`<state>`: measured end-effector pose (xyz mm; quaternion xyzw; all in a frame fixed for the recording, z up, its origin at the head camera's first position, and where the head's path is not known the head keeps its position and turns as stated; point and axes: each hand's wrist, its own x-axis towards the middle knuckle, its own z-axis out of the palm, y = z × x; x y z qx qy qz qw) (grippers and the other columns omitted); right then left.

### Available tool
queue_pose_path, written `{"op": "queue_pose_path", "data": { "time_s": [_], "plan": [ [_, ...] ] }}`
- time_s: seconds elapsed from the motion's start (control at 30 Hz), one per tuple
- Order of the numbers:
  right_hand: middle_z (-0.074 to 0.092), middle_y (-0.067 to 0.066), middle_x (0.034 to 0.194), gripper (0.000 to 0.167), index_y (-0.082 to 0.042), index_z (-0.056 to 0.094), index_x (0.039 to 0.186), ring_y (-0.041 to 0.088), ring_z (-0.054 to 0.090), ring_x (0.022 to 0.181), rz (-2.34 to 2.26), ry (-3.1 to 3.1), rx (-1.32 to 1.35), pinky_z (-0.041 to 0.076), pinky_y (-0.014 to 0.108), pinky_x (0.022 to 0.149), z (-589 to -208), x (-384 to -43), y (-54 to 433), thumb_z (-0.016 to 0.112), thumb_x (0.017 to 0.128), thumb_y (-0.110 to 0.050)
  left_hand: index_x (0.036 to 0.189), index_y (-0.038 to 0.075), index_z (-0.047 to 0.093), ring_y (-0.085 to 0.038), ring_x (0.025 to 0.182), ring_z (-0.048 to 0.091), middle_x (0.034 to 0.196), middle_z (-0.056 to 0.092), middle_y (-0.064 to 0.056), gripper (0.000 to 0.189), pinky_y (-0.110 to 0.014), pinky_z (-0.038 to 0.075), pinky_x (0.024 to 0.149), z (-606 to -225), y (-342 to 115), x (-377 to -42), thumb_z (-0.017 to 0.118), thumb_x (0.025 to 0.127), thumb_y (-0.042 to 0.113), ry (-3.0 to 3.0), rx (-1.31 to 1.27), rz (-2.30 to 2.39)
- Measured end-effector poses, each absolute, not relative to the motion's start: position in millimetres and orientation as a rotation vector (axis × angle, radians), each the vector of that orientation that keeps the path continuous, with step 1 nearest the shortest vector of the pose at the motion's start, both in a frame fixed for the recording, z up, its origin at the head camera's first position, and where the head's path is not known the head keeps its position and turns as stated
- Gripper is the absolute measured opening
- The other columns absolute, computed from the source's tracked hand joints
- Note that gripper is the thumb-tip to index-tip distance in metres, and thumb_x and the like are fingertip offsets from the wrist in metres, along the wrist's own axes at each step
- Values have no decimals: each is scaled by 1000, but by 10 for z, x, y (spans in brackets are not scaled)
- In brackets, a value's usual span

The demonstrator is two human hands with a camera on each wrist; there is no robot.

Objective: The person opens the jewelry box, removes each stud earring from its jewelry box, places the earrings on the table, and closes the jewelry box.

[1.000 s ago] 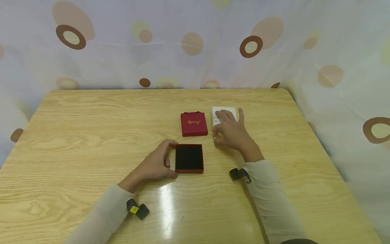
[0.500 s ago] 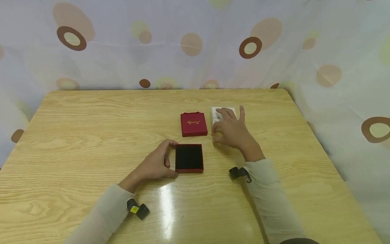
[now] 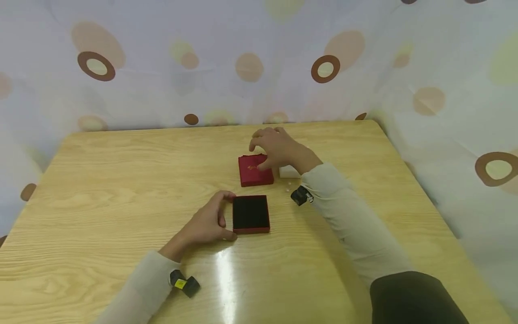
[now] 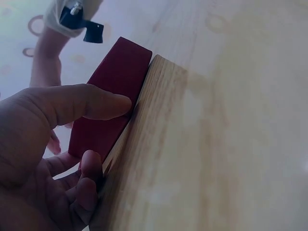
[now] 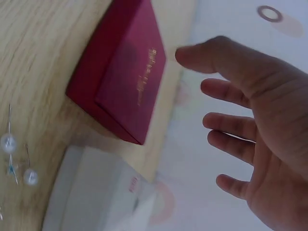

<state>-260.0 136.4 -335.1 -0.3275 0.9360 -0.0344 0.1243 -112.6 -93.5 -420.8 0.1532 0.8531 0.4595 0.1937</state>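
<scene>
My left hand [image 3: 208,220] holds an open red jewelry box base [image 3: 251,212] by its left side, thumb at the near corner and index finger at the far one. A black pad fills the base. In the left wrist view the thumb lies along the box's red wall [image 4: 122,67]. My right hand [image 3: 279,146], fingers spread and holding nothing, hovers over the red lid [image 3: 246,176] with gold lettering. Right of that lid, the forearm partly hides a white box [image 3: 289,172]. Pearl earrings [image 5: 8,143] lie on the table in front of the white box.
The wood-grain table [image 3: 141,180] ends at a spotted curtain [image 3: 162,67] at the back and right. Black wrist cameras sit on both forearms, the right one [image 3: 300,195] close to the earrings.
My right hand has let go of the small thing it pinched and moved up and left from the white box to over the red lid, fingers spreading. The left hand keeps its hold.
</scene>
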Motion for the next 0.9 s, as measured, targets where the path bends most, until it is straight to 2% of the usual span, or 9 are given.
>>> {"op": "queue_pose_path", "data": {
  "time_s": [0.13,0.2,0.3,0.4,0.5,0.57,0.63,0.77,0.9],
  "plan": [
    [37,10,158,86,-16,41,150,34,28,149,-69,2589,-916,18,58,123,-3455,-2657,1258,82,79,-41,142,20,38,-13,61,50,69,53,-1,90,-27,42,57,-4221,-920,-1118,88,68,11,2400,409,1286],
    [31,13,162,101,-13,30,156,35,24,152,-54,2537,-900,15,56,125,-3469,-2657,1223,85,76,-41,142,21,39,-13,62,50,69,53,-1,90,-27,42,58,-4221,-918,-1119,89,67,11,2409,402,1279],
    [26,15,163,113,-11,19,159,35,22,153,-31,2497,-882,11,53,126,-3483,-2655,1181,86,74,-42,142,20,38,-13,63,50,70,53,-1,90,-27,42,58,-4217,-926,-1123,88,67,11,2419,407,1272],
    [27,15,163,115,-12,15,160,33,25,152,-13,2490,-855,12,53,126,-3511,-2659,1140,86,75,-41,142,19,38,-12,62,50,70,54,0,90,-26,42,58,-4218,-940,-1124,88,67,11,2426,420,1271],
    [31,12,160,114,-14,13,161,30,34,147,-77,2459,-766,30,48,121,-3531,-2654,1134,86,76,-36,143,19,38,-12,62,50,70,54,0,91,-26,42,57,-4212,-935,-1132,88,67,11,2432,429,1262],
    [37,11,154,111,-15,15,160,29,42,138,-137,2435,-709,46,45,109,-3545,-2652,1137,86,77,-32,143,19,39,-12,62,51,70,54,0,91,-26,42,57,-4212,-930,-1137,89,67,12,2433,429,1259],
    [42,10,147,106,-14,19,159,27,47,129,-192,2423,-683,54,43,96,-3560,-2655,1143,85,78,-29,143,19,39,-12,62,50,70,54,-1,91,-26,42,57,-4213,-928,-1140,89,67,11,2436,425,1257],
    [48,12,139,96,-11,28,156,27,50,121,-179,2460,-766,50,43,101,-3562,-2660,1160,83,79,-29,142,20,39,-12,63,51,71,54,-1,91,-26,42,58,-4219,-928,-1140,89,67,11,2433,415,1259],
    [48,12,141,94,-12,32,155,27,51,121,-157,2514,-869,44,44,107,-3491,-2621,1170,83,79,-33,142,20,39,-12,62,51,70,54,-1,91,-27,43,58,-4222,-934,-1139,89,67,12,2430,406,1260]
  ]
}}
